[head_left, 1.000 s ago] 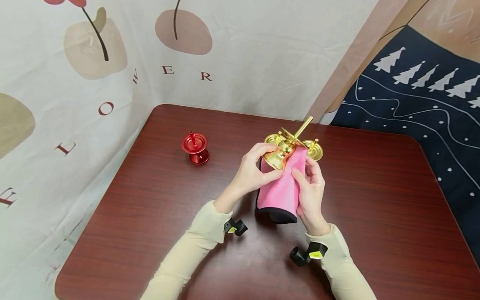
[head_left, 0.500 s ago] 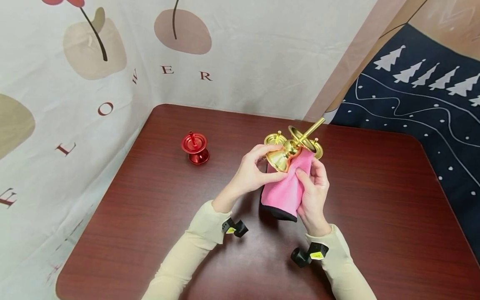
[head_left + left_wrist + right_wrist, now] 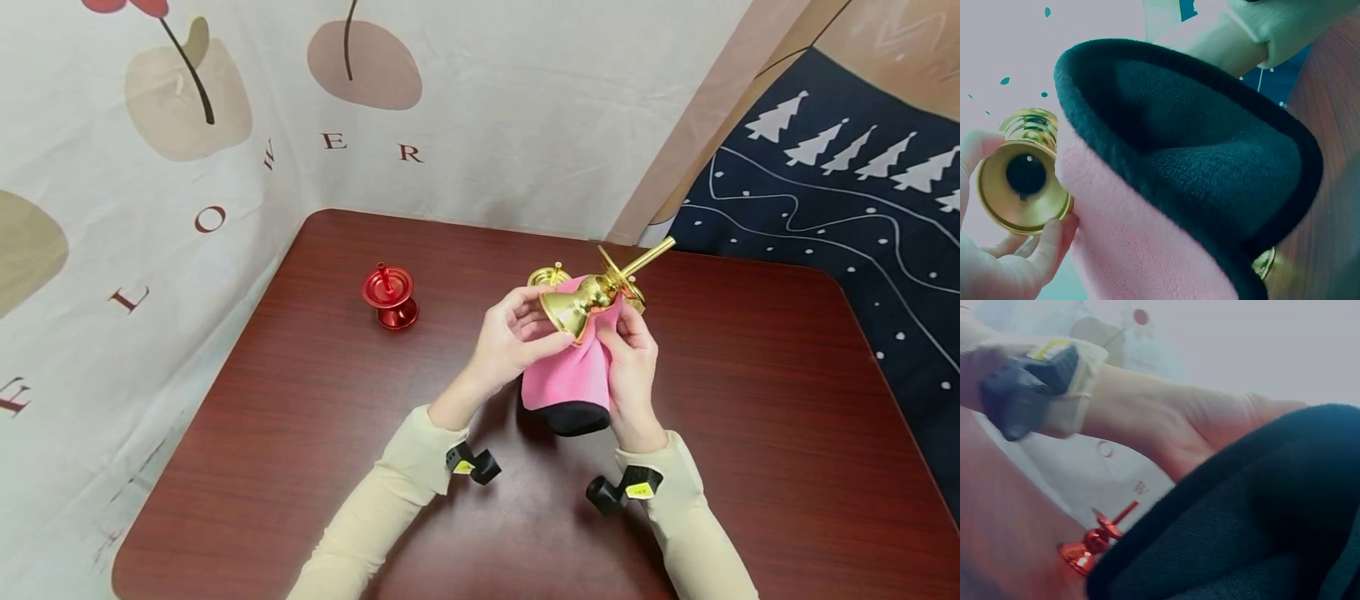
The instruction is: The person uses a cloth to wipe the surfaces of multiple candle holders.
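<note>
In the head view my left hand (image 3: 506, 337) grips a shiny gold candle holder (image 3: 576, 310) by the rim of its flared base. The holder is tilted, with its dish and long stem pointing up and to the right. My right hand (image 3: 633, 367) pinches a pink cloth (image 3: 566, 379) with a black border against the holder's side. Seen in the left wrist view, the hollow base (image 3: 997, 190) faces the camera, with thumb and fingers at its rim. The cloth's dark fleecy inner side (image 3: 1210, 169) gapes beside it. In the right wrist view the cloth hides the right fingers.
A red candle holder (image 3: 388, 292) stands upright at the left on the brown table (image 3: 315, 383). Behind the hands are two more gold holders, one at the left (image 3: 546, 277), the other a partly covered gold holder (image 3: 636, 300). Printed hangings (image 3: 495, 117) rise behind the table.
The gold holder has shifted right and its stem now leans further to the right. The pink cloth has moved with it and now also shows behind the holder.
</note>
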Demonstrator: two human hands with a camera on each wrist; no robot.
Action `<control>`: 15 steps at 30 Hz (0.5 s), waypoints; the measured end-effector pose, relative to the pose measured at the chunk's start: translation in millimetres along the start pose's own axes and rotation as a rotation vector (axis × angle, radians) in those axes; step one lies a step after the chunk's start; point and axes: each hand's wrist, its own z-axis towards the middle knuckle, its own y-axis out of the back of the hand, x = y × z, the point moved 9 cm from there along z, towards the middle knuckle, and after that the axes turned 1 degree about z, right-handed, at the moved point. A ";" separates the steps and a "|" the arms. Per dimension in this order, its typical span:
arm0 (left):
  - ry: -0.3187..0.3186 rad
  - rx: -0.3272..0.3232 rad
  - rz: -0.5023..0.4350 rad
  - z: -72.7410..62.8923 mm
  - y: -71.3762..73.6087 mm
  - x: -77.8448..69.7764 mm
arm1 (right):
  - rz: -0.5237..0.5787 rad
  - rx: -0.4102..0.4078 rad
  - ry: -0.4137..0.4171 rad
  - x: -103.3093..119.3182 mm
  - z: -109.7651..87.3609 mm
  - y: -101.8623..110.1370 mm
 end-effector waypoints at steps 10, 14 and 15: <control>-0.147 -0.072 0.231 0.2 8.0 -11.3 | -0.041 0.004 -0.211 -11.4 1.4 -3.0; -0.299 -0.127 0.408 -2.0 11.6 -23.6 | -0.170 0.021 -0.151 -6.5 -6.3 -3.1; -0.336 -0.135 0.447 -2.6 11.6 -26.7 | -0.197 0.031 -0.108 -3.1 -7.9 -3.9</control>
